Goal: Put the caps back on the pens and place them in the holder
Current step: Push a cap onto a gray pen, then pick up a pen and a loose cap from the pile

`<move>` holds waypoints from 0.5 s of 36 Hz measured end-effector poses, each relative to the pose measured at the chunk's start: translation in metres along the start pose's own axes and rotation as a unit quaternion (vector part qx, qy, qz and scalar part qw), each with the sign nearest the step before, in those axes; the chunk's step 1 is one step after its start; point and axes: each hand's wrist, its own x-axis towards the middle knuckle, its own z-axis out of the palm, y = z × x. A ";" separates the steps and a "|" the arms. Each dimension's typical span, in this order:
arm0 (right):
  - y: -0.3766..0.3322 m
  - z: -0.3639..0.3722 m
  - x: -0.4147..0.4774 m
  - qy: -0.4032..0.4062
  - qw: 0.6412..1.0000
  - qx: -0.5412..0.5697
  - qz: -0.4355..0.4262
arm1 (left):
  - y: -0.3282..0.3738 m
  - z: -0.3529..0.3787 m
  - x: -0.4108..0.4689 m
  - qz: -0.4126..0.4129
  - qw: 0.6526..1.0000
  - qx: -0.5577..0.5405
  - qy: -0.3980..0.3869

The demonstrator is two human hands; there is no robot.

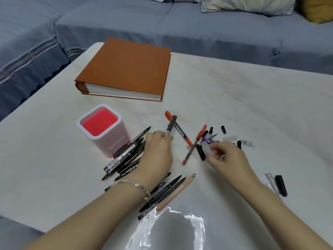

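Pens (123, 156) lie heaped just beside the holder (103, 129), which has none standing in it, and partly under our left hand (158, 150), whose fingers grip a grey pen (170, 126) pointing away from us. Our right hand (225, 156), apart from the left, pinches what seems a clear cap (207, 147) among the loose caps (223, 129). We judge this cap may not match the grey pen and could jam or slip; our left wrist could also roll the heap toward the near edge of the table (252, 105)
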 end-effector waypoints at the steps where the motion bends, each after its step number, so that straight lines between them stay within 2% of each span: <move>1: 0.004 -0.005 -0.005 0.002 1.000 0.003 0.006 | 0.005 0.006 0.004 -0.003 1.000 0.022 -0.016; 6: 0.016 -0.017 -0.018 0.008 0.999 0.048 0.024 | 0.022 0.017 0.015 -0.015 0.993 0.092 -0.066; 11: 0.022 -0.017 -0.024 0.020 0.996 0.087 0.028 | 0.012 0.001 0.000 0.050 0.993 0.106 -0.027; 13: 0.023 -0.014 -0.027 0.022 0.995 0.092 0.024 | 0.004 -0.010 -0.013 0.064 0.992 0.103 -0.046; 18: 0.023 -0.002 -0.031 0.006 0.996 0.091 0.016 | -0.012 -0.026 -0.048 0.020 0.988 0.112 -0.105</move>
